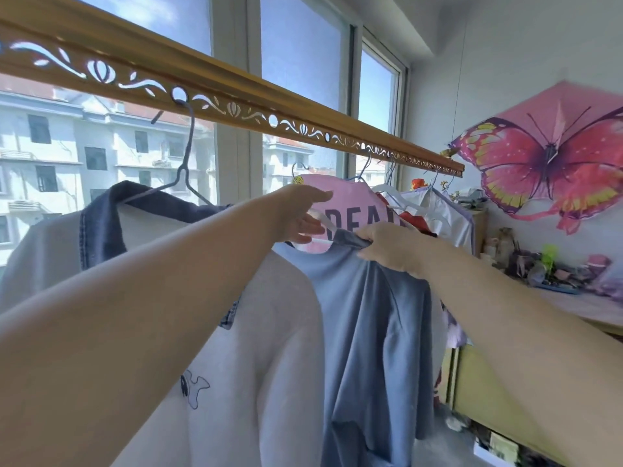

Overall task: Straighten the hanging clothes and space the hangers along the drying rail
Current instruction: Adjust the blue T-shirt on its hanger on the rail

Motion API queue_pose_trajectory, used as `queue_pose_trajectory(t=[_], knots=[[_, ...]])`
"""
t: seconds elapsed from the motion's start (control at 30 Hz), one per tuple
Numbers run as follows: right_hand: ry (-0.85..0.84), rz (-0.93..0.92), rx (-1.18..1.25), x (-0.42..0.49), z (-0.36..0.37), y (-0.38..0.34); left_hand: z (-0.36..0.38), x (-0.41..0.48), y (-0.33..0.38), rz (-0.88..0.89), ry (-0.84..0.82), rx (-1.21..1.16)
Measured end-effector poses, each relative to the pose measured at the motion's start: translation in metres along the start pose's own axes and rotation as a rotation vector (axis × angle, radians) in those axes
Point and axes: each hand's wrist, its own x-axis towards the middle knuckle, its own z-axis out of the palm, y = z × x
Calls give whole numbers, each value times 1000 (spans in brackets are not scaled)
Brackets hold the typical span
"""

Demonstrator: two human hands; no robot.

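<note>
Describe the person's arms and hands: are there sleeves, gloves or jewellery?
The left arm and right arm are bare, no sleeve in view. The left hand and right hand wear no gloves; no ring, watch or bracelet shows.

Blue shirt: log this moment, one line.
task: straighten blue shirt | left hand: holds white hanger | right hand: pinches collar | rail: far hangers bunched

Clothes crowded on a gold drying rail point(236, 92)
Denim-collared white sweatshirt point(269, 332) on wire hanger point(184, 166); blue T-shirt point(371, 315) on white hanger point(319, 215), pink shirt point(350, 200) behind.
</note>
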Motion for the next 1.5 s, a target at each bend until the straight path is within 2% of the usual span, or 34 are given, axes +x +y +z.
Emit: queue_pose_trajectory(t=[0.07, 0.17, 0.3, 0.33, 0.4, 0.47, 0.5, 0.7, 0.77, 0.83, 0.9, 1.03, 1.1, 1.2, 1.33, 1.5], knots=[[-77, -12, 14, -3, 11, 1, 10, 1, -2, -39, 0, -79], [-93, -61, 60, -7, 24, 0, 24, 3, -10, -79, 22, -102], [-161, -59, 231, -12, 16, -4, 27, 15, -17, -28, 145, 76], [-149, -33, 286, -12, 9, -3, 27, 18, -15, -9, 127, 101], [9, 28, 355, -7, -4, 5, 28, 15, -12, -14, 47, 116], [209, 81, 208, -3, -15, 15, 30, 8, -10, -1, -48, 65], [247, 95, 147, -2, -18, 18, 31, 5, -9, 13, -94, 41], [65, 111, 121, -7, -18, 38, 33, -14, -4, 63, -423, 41], [73, 114, 86, -11, -19, 46, 34, -19, -4, 77, -474, 48], [94, 75, 32, -16, -24, 51, 34, -21, -5, 74, -472, 81], [79, 54, -39, -20, -32, 55, 33, -21, -5, 69, -403, 188], [100, 179, -194, -29, -59, 75, 27, -19, -10, -11, -165, 549], [124, 244, -263, -33, -72, 84, 24, -20, -13, -111, -136, 584], [128, 308, -350, -36, -84, 89, 26, -27, -10, -124, -88, 721], [147, 376, -497, -38, -86, 88, 25, -32, -9, -116, -95, 996], [156, 308, -472, -35, -76, 76, 17, -25, -12, -151, -177, 1058]])
